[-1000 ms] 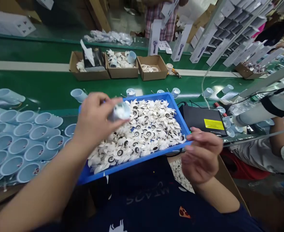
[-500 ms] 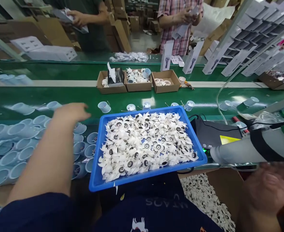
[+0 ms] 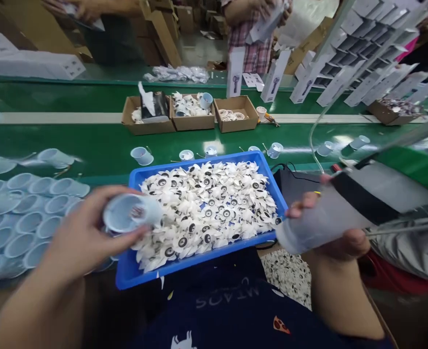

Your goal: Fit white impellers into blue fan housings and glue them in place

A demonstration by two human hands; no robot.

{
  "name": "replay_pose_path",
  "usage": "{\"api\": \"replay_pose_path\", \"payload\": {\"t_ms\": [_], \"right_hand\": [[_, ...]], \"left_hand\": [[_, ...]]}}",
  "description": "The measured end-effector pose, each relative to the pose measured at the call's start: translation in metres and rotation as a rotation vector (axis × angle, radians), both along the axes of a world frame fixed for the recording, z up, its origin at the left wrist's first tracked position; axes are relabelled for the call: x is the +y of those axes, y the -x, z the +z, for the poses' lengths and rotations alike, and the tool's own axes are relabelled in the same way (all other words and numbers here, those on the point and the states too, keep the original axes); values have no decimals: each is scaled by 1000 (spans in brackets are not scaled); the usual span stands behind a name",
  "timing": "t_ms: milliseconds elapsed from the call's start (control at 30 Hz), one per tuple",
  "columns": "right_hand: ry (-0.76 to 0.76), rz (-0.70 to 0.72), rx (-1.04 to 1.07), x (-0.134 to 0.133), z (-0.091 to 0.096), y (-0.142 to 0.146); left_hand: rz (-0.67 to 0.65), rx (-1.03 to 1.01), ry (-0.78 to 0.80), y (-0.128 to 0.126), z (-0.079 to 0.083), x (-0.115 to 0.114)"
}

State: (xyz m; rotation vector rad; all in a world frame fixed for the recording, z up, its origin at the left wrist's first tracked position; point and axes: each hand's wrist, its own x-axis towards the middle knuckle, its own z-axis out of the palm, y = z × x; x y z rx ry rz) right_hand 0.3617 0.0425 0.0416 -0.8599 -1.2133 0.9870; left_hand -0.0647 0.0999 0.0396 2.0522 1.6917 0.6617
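Since the light-blue cup (image 3: 121,215) appears to be thin-walled plastic, it is judged light and fairly stiff, somewhat slippery on its smooth outside, and best held around the side wall, clear of the open rim and of the small reddish detail inside. The left hand (image 3: 77,237) has it in that manner, index finger along the upper side and thumb along the lower, spread only as wide as the cup; the mouth is turned to the left and toward the camera, at the left end of the blue tray (image 3: 199,258). The right hand (image 3: 339,248) is wrapped around a frosted cylinder (image 3: 319,220) with a black band, fingertips showing at its far edge (the palm is largely covered, so tightness of grip cannot be confirmed). The cylinder's near end sits beside the tray's right side. Within the tray is a heap of white bladed parts (image 3: 214,213) with dark centres, thin and probably easily chipped. To the left, further light-blue cups (image 3: 15,242) lie crowded together. Beyond, the green belt (image 3: 90,140) carries scattered single cups and three cardboard boxes (image 3: 195,124).
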Motion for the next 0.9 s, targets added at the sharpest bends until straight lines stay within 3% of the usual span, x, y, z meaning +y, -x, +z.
{"api": "replay_pose_path", "payload": {"t_ms": [133, 200, 267, 567, 900], "right_hand": [[-9, 237, 151, 19, 36, 57], [49, 324, 160, 30, 52, 78], [104, 399, 149, 37, 60, 90], [154, 393, 7, 26, 56, 82], [187, 385, 50, 25, 62, 86]], "left_hand": [[-488, -105, -105, -89, -11, -42], [-575, -160, -131, -122, -18, -51], [-582, -234, -119, -141, -21, -54], [-615, -417, -88, -164, -4, -57], [-592, -357, 69, -165, 9, -59]]}}
